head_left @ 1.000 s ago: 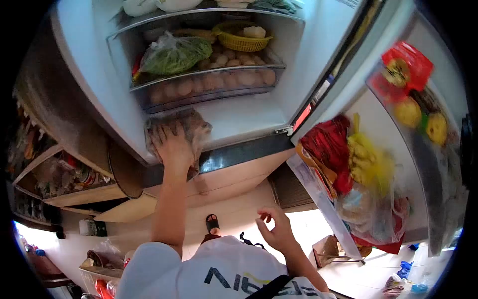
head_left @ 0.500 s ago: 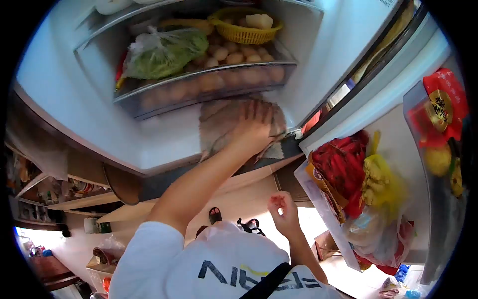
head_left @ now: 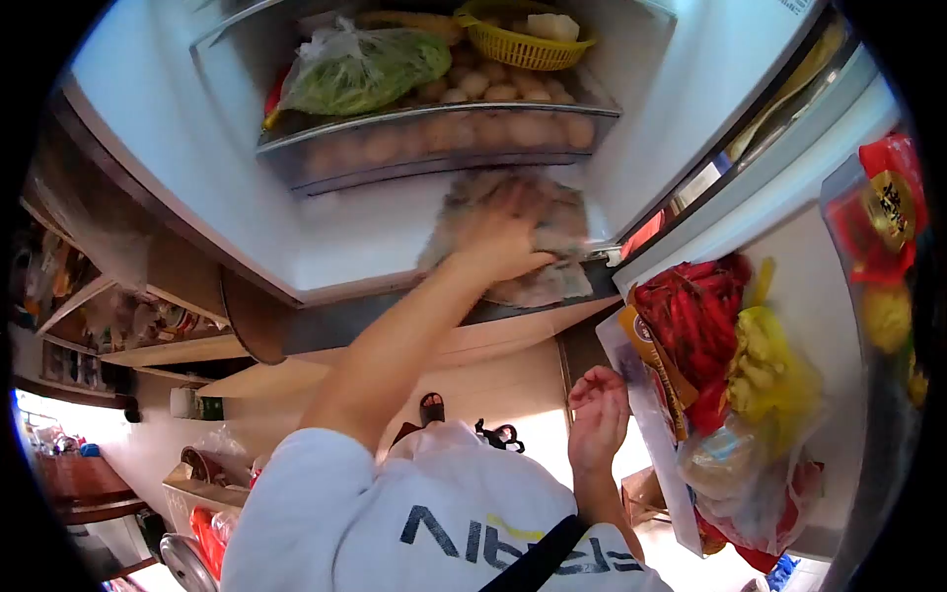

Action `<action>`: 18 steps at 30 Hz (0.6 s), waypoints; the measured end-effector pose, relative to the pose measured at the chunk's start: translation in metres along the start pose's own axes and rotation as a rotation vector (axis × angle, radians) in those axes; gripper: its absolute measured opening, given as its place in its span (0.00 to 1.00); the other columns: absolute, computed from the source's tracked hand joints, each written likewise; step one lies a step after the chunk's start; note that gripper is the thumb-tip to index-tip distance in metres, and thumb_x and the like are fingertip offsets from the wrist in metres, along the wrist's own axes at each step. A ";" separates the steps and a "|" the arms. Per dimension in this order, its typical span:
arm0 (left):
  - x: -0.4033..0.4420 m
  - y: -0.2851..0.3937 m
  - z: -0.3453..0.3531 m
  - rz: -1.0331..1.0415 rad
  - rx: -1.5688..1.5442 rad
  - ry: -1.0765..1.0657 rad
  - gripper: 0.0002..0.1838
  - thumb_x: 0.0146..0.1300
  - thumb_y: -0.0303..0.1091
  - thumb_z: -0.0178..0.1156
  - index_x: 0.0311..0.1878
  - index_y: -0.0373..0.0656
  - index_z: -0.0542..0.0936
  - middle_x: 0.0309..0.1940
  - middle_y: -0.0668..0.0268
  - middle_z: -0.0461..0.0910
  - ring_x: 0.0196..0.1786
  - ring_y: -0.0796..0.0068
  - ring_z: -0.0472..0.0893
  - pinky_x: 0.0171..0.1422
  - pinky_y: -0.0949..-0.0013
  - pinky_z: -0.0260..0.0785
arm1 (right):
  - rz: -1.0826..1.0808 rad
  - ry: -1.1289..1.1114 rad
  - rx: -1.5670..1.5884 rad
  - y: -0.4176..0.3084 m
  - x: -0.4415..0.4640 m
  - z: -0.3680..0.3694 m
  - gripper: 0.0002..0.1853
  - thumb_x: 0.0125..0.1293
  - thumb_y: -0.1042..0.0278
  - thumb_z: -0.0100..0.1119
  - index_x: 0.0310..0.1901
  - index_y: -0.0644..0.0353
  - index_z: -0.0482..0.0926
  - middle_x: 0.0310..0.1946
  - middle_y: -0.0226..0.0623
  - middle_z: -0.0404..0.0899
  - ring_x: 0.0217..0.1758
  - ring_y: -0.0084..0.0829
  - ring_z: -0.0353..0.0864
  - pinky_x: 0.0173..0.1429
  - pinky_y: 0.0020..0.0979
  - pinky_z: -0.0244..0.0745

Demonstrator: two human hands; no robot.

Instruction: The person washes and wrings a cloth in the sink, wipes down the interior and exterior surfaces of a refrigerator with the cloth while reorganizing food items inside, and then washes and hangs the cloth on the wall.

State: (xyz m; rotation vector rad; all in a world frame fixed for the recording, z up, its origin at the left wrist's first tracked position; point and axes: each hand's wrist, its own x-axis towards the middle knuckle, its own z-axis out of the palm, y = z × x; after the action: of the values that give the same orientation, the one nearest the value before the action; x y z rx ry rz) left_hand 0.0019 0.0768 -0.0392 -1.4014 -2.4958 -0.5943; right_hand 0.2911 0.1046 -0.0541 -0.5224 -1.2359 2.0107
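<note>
Inside the fridge, my left hand [head_left: 503, 237] lies flat on a greyish-brown cloth [head_left: 570, 219], fingers stretched out and slightly blurred, thumb out to the right. The rumpled cloth rests on the white fridge floor [head_left: 360, 237], and its near edge hangs over the front sill. Just above it is a clear drawer [head_left: 434, 153] full of eggs [head_left: 498, 92]. My right hand [head_left: 600, 407] is raised beside the open door, palm partly showing, its fingers loosely bent with nothing visible in them.
A bag of green vegetables [head_left: 365, 74] and a yellow basket [head_left: 528, 47] sit on top of the eggs. The open door's shelves hold red chillies [head_left: 695, 311], a yellow bag [head_left: 774, 370] and a red packet [head_left: 883, 212]. A wooden shelf unit [head_left: 178, 350] stands at left.
My left hand and the cloth have shifted slightly in the fridge, and the cloth is bunched differently. My right hand has loosened from a tighter curl and turned. The whole view has shifted a little.
</note>
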 end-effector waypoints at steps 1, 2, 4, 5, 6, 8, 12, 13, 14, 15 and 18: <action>-0.016 -0.015 -0.016 -0.055 0.028 -0.034 0.44 0.56 0.65 0.62 0.72 0.50 0.67 0.73 0.52 0.63 0.76 0.49 0.60 0.78 0.49 0.53 | 0.007 -0.015 -0.016 -0.001 0.000 0.000 0.13 0.72 0.67 0.47 0.54 0.62 0.71 0.42 0.34 0.73 0.42 0.24 0.72 0.45 0.26 0.67; -0.034 -0.028 -0.035 -0.109 0.054 -0.069 0.45 0.57 0.67 0.61 0.72 0.50 0.67 0.74 0.52 0.62 0.77 0.50 0.59 0.78 0.50 0.52 | 0.021 -0.013 -0.043 -0.001 0.000 -0.002 0.13 0.72 0.67 0.48 0.54 0.62 0.71 0.42 0.34 0.73 0.41 0.24 0.72 0.44 0.26 0.67; -0.064 -0.045 -0.081 -0.229 0.186 -0.145 0.45 0.59 0.68 0.57 0.74 0.50 0.65 0.75 0.52 0.60 0.77 0.49 0.58 0.79 0.51 0.52 | 0.046 -0.010 -0.100 -0.002 0.000 -0.005 0.13 0.72 0.68 0.48 0.54 0.62 0.71 0.42 0.34 0.73 0.40 0.24 0.72 0.44 0.27 0.68; -0.077 -0.066 -0.087 -0.306 0.172 -0.122 0.45 0.60 0.69 0.56 0.74 0.50 0.65 0.76 0.52 0.58 0.77 0.49 0.58 0.78 0.51 0.53 | 0.040 0.002 -0.112 -0.002 -0.001 -0.006 0.13 0.71 0.68 0.48 0.54 0.61 0.71 0.42 0.34 0.73 0.40 0.24 0.72 0.44 0.27 0.68; -0.092 -0.090 -0.089 -0.389 0.162 -0.099 0.46 0.60 0.71 0.54 0.74 0.50 0.65 0.77 0.52 0.57 0.77 0.50 0.59 0.78 0.51 0.54 | 0.037 0.007 -0.122 -0.001 -0.002 -0.006 0.13 0.71 0.69 0.48 0.54 0.61 0.71 0.42 0.33 0.73 0.40 0.24 0.72 0.44 0.27 0.68; -0.109 -0.110 -0.088 -0.496 0.190 -0.049 0.46 0.61 0.72 0.51 0.74 0.48 0.65 0.78 0.51 0.54 0.77 0.49 0.59 0.78 0.51 0.54 | 0.040 0.002 -0.129 0.000 -0.001 -0.004 0.13 0.71 0.70 0.48 0.54 0.61 0.71 0.43 0.34 0.73 0.39 0.24 0.72 0.44 0.26 0.68; -0.122 -0.111 -0.082 -0.610 0.331 0.108 0.44 0.64 0.69 0.48 0.72 0.42 0.67 0.77 0.49 0.55 0.76 0.47 0.59 0.78 0.52 0.54 | 0.046 -0.010 -0.149 0.000 0.000 -0.005 0.14 0.70 0.72 0.49 0.56 0.62 0.70 0.44 0.34 0.72 0.38 0.24 0.72 0.43 0.26 0.68; -0.124 -0.105 -0.080 -0.643 0.362 0.163 0.44 0.65 0.68 0.49 0.71 0.40 0.68 0.76 0.49 0.56 0.76 0.46 0.60 0.77 0.52 0.53 | 0.043 -0.007 -0.162 0.001 0.000 -0.007 0.14 0.69 0.73 0.49 0.56 0.62 0.69 0.44 0.34 0.72 0.38 0.24 0.72 0.43 0.26 0.68; -0.126 -0.100 -0.081 -0.665 0.356 0.149 0.43 0.65 0.67 0.49 0.70 0.40 0.69 0.75 0.48 0.57 0.75 0.46 0.60 0.77 0.50 0.54 | 0.060 -0.004 -0.151 -0.002 0.000 -0.005 0.15 0.69 0.74 0.49 0.56 0.62 0.69 0.44 0.34 0.71 0.38 0.24 0.71 0.43 0.26 0.68; -0.126 -0.095 -0.083 -0.686 0.350 0.137 0.41 0.65 0.66 0.50 0.68 0.39 0.70 0.75 0.48 0.58 0.75 0.47 0.61 0.76 0.49 0.54 | 0.063 -0.009 -0.163 -0.003 0.000 -0.005 0.15 0.69 0.73 0.49 0.56 0.62 0.69 0.45 0.34 0.71 0.38 0.24 0.71 0.43 0.26 0.68; -0.123 -0.071 -0.087 -0.671 0.382 0.014 0.39 0.64 0.63 0.54 0.66 0.38 0.72 0.72 0.50 0.62 0.73 0.48 0.64 0.74 0.45 0.55 | 0.064 -0.018 -0.206 -0.004 -0.004 -0.010 0.16 0.70 0.72 0.50 0.58 0.61 0.68 0.45 0.34 0.71 0.38 0.24 0.71 0.43 0.26 0.68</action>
State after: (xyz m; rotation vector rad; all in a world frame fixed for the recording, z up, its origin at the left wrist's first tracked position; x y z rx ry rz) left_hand 0.0045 -0.0892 -0.0248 -0.4134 -2.8458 -0.1977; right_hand 0.3020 0.1088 -0.0555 -0.6514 -1.4638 1.9549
